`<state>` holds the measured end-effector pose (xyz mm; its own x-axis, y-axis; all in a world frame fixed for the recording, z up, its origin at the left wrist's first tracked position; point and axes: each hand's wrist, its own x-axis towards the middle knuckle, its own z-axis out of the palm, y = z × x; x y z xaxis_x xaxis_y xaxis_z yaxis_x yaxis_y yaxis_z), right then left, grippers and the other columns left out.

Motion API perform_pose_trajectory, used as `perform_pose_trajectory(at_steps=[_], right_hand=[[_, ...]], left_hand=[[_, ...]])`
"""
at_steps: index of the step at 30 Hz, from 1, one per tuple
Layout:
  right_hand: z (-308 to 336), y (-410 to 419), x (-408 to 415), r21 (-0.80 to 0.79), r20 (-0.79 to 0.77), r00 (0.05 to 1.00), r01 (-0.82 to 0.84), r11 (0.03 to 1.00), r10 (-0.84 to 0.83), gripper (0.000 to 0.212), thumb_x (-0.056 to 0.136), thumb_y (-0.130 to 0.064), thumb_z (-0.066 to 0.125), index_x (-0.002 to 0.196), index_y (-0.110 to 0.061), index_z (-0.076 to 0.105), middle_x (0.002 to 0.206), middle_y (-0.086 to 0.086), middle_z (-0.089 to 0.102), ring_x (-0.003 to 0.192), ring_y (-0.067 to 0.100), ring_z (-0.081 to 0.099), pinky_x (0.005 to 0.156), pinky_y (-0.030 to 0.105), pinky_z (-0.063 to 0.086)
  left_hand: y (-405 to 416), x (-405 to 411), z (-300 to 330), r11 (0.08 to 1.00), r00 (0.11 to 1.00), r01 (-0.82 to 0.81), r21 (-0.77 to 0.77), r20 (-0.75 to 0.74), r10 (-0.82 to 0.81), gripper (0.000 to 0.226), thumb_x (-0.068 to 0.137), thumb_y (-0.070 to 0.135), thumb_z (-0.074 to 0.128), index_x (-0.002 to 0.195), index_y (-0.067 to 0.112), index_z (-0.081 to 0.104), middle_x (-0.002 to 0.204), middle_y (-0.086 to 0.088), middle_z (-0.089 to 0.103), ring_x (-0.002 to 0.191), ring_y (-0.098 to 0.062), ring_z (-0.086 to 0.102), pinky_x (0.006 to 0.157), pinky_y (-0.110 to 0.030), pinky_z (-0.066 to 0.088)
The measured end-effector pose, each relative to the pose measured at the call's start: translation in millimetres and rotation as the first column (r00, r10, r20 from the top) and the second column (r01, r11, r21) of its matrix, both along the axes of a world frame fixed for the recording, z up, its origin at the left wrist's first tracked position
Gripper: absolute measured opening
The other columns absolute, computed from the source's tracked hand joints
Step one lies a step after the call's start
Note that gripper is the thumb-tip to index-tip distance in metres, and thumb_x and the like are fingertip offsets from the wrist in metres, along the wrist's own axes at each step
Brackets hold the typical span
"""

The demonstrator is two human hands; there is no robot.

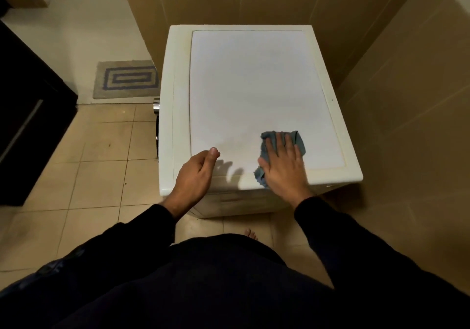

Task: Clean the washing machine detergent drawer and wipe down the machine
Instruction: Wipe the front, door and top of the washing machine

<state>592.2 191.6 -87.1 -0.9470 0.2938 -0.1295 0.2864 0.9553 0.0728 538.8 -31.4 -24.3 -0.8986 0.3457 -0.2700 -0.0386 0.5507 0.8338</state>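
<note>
Pressing the blue cloth (297,141) flat under my right hand (282,168) on the washing machine (254,81) top's near edge, left hand (197,173) loosely curled and empty beside it, I judge the next sweep should reach the far corners.

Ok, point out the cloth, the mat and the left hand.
cloth (300,141): head view, its far right corner.
mat (126,79): head view, its striped middle.
left hand (197,176): head view, its back.
</note>
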Motion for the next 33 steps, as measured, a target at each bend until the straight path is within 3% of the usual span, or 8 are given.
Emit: perform_pose_trajectory(at_steps=[2, 8, 11, 15, 18, 22, 28, 33], right_hand=[[5.6, -17.2, -15.6, -0.048, -0.032, 0.998, 0.055, 0.997, -0.056, 0.071, 0.097, -0.054, 0.011, 0.154, -0.013, 0.020, 0.161, 0.020, 0.013, 0.149, 0.040, 0.006, 0.118, 0.055, 0.015], [-7.1, -30.1, 27.7, -0.156, -0.043, 0.943, -0.333, 0.930, 0.331, 0.064, 0.096, -0.054, 0.023, 0.154, -0.028, 0.022, 0.163, 0.006, 0.017, 0.151, 0.029, 0.006, 0.121, 0.047, 0.013], [-11.6, 25.4, 43.4, -0.103, -0.033, 0.969, -0.248, 0.963, 0.246, 0.065, 0.097, -0.056, 0.019, 0.153, -0.024, 0.027, 0.163, 0.004, 0.016, 0.151, 0.026, 0.006, 0.121, 0.047, 0.015], [-2.9, 16.4, 7.0, -0.122, -0.054, 0.998, -0.023, 0.992, 0.016, 0.064, 0.100, -0.054, 0.017, 0.156, -0.023, 0.011, 0.164, 0.007, 0.002, 0.151, 0.030, -0.006, 0.121, 0.050, 0.004], [-1.6, 9.7, 10.9, -0.177, -0.033, 0.990, -0.139, 0.974, 0.135, 0.063, 0.101, -0.055, 0.018, 0.156, -0.027, 0.010, 0.164, 0.006, 0.002, 0.151, 0.028, -0.008, 0.121, 0.048, 0.003], [-4.9, 68.8, 62.3, -0.158, -0.028, 0.967, -0.253, 0.955, 0.251, 0.063, 0.098, -0.054, 0.018, 0.155, -0.029, 0.016, 0.164, 0.001, 0.005, 0.151, 0.024, -0.003, 0.121, 0.048, 0.010], [-2.0, 90.9, 16.7, -0.058, -0.028, 0.993, 0.115, 0.992, -0.117, 0.065, 0.100, -0.054, 0.013, 0.156, -0.022, 0.009, 0.164, 0.011, 0.000, 0.150, 0.033, -0.005, 0.120, 0.052, 0.006], [-5.6, 80.9, 59.1, -0.112, -0.019, 0.996, -0.089, 0.990, 0.088, 0.064, 0.099, -0.054, 0.018, 0.155, -0.024, 0.011, 0.164, 0.005, 0.003, 0.151, 0.027, -0.007, 0.121, 0.049, 0.005]], left_hand=[[12.3, 1.6, 4.3, 1.000, 1.000, 0.015, -0.008, -0.022, -0.015, 0.062, 0.098, 0.056, 0.025, 0.126, 0.016, 0.062, 0.129, 0.000, 0.063, 0.122, -0.015, 0.054, 0.096, -0.027, 0.037], [43.7, -6.2, 7.6, 1.000, 0.998, 0.002, 0.007, -0.061, -0.002, 0.060, 0.099, 0.058, 0.027, 0.121, 0.017, 0.064, 0.125, 0.000, 0.065, 0.119, -0.015, 0.057, 0.104, -0.039, 0.043], [56.1, -4.9, 4.6, 1.000, 0.999, 0.019, 0.004, -0.036, -0.019, 0.066, 0.093, 0.065, 0.024, 0.123, 0.020, 0.064, 0.126, 0.005, 0.064, 0.119, -0.012, 0.055, 0.104, -0.036, 0.041], [83.2, 4.1, 4.1, 0.993, 0.993, 0.102, -0.052, -0.056, -0.105, 0.055, 0.096, 0.064, 0.026, 0.098, 0.023, 0.063, 0.097, 0.007, 0.058, 0.093, -0.010, 0.052, 0.083, -0.029, 0.040], [104.4, 11.3, 1.2, 0.987, 0.983, 0.149, -0.066, -0.096, -0.155, 0.045, 0.103, 0.046, 0.034, 0.104, 0.017, 0.068, 0.101, 0.007, 0.067, 0.094, -0.009, 0.057, 0.078, -0.022, 0.042], [110.5, 16.1, -1.7, 0.987, 0.986, 0.148, -0.066, -0.065, -0.153, 0.045, 0.101, 0.049, 0.036, 0.124, 0.022, 0.065, 0.125, 0.009, 0.062, 0.116, -0.006, 0.053, 0.093, -0.022, 0.036], [120.9, 21.9, 0.8, 0.981, 0.981, 0.182, -0.066, -0.062, -0.186, 0.045, 0.103, 0.045, 0.035, 0.119, 0.017, 0.066, 0.117, 0.005, 0.065, 0.104, -0.005, 0.052, 0.087, -0.024, 0.036], [133.2, 20.4, 4.2, 0.977, 0.974, 0.207, -0.061, -0.078, -0.211, 0.045, 0.102, 0.047, 0.034, 0.118, 0.020, 0.067, 0.109, 0.014, 0.060, 0.104, -0.003, 0.051, 0.086, -0.023, 0.036]])
